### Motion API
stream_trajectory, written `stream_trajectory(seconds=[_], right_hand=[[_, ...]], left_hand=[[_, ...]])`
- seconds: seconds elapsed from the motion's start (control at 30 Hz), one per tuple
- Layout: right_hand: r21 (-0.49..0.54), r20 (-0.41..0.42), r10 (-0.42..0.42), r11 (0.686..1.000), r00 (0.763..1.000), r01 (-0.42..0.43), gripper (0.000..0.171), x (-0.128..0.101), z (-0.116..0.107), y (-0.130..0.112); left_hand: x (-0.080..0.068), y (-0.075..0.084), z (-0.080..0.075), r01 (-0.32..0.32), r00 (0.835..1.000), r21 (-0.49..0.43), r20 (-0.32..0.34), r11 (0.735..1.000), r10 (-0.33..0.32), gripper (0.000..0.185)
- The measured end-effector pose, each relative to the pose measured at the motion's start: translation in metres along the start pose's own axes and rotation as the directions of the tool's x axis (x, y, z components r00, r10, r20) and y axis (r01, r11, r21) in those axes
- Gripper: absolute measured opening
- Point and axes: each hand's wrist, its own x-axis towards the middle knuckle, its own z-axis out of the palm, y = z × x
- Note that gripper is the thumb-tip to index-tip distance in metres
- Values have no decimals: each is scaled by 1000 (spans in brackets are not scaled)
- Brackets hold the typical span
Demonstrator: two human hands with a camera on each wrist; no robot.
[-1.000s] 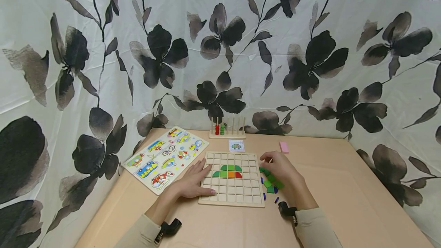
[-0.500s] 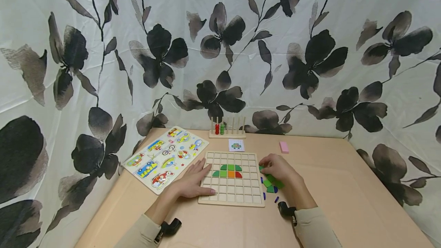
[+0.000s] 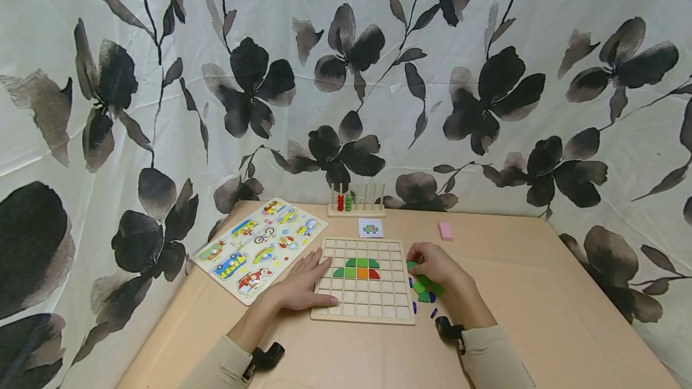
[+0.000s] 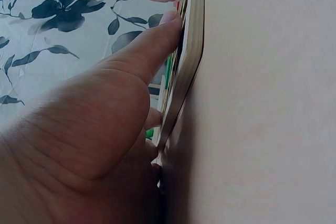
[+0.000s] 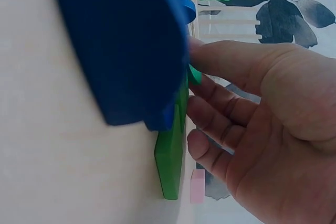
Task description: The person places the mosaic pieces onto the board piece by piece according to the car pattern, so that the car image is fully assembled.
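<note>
A wooden grid board (image 3: 389, 302) lies in front of me, with green, orange and red tiles (image 3: 357, 268) forming a domed shape in its middle rows. My left hand (image 3: 301, 286) rests with spread fingers on the board's left edge, its thumb along the near left part; the left wrist view has that thumb (image 4: 142, 51) on the rim. Beside the right edge, my right hand (image 3: 440, 266) pinches a green tile (image 5: 195, 75) between thumb and fingertips, the tile partly hidden. Under and beside that hand lie loose green tiles (image 3: 419, 287) and small blue pieces (image 3: 434, 313).
A vehicle puzzle board (image 3: 265, 251) lies at the left. Behind the grid are a pattern card (image 3: 370, 229) and a peg rack (image 3: 357, 214) with red and green beads. A pink block (image 3: 446, 232) sits at the back right. Patterned cloth (image 3: 346, 77) hangs behind the table.
My right hand has lowered its fingertips into the loose pieces, and a green tile now shows at them. My left hand and the board have stayed in place.
</note>
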Motion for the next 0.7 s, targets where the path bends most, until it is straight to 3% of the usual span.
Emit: stream_trajectory(seconds=[0.3,0.53,0.7], right_hand=[[34,-12,-22,999,1000,23,15,1,-1,1],[137,-128,-6,990,992,23,9,-1,-1,-4],[180,-101,-38,982,994,55,11,-1,-1,-8]], left_hand=[[2,-2,2,10,1000,-1,-3,1000,-10,104],[2,-2,3,8,1000,2,1,1000,-8,104],[2,-1,2,3,1000,-4,-2,1000,-3,104]])
